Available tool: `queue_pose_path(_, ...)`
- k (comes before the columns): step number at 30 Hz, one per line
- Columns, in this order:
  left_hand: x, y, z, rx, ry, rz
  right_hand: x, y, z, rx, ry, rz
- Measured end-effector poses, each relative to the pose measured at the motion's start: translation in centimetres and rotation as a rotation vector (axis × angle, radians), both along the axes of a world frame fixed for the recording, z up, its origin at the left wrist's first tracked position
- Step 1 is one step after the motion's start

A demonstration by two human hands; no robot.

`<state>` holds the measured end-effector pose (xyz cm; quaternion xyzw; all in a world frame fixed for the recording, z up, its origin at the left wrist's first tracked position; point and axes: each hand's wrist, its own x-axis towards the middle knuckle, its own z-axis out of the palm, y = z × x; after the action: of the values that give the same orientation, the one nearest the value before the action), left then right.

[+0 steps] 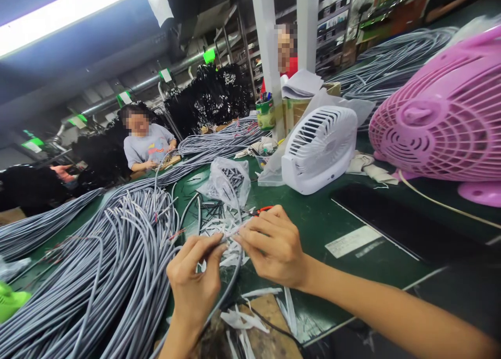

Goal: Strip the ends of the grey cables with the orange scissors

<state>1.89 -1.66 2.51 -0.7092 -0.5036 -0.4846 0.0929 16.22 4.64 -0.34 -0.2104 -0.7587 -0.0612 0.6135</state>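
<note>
My left hand (198, 275) is closed in a pinch, thumb against index finger, on a short pale stretch of grey cable. Close beside it, my right hand (274, 247) pinches the same piece, so the fingertips nearly meet. The exact end between the fingers is too small to make out. A loop of grey cable (236, 267) curves down just below the fingertips. Behind my right hand, red-handled pliers (264, 210) lie partly hidden. White scraps (219, 224) and short black tube pieces (213, 208) are strewn under and beyond the hands.
A large bundle of grey cables (129, 265) covers the left side. A clear bag (230, 179) of small dark pieces lies ahead. To the right stand a white fan (321, 150), a pink fan (438, 114) and a dark phone-like slab (395, 220). A co-worker (148, 142) sits across the table.
</note>
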Motion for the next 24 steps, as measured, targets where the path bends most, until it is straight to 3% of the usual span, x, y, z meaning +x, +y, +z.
queue_pose_path(9,0.5,0.6,-0.4,-0.180,-0.318,-0.092,-1.0,0.0,-0.5,-0.122,0.185,0.229)
queue_pose_path(12,0.8,0.8,-0.9,-0.149,-0.392,-0.131,-1.2,-0.4,-0.4,-0.129,0.194,0.293)
queue_pose_path(19,0.7,0.5,-1.0,0.049,-0.133,-0.014,-0.4,0.0,0.2,-0.210,0.289,0.294)
queue_pose_path(24,0.7,0.5,-1.3,0.183,-0.002,0.001,0.2,0.1,0.6,-0.088,0.167,0.102)
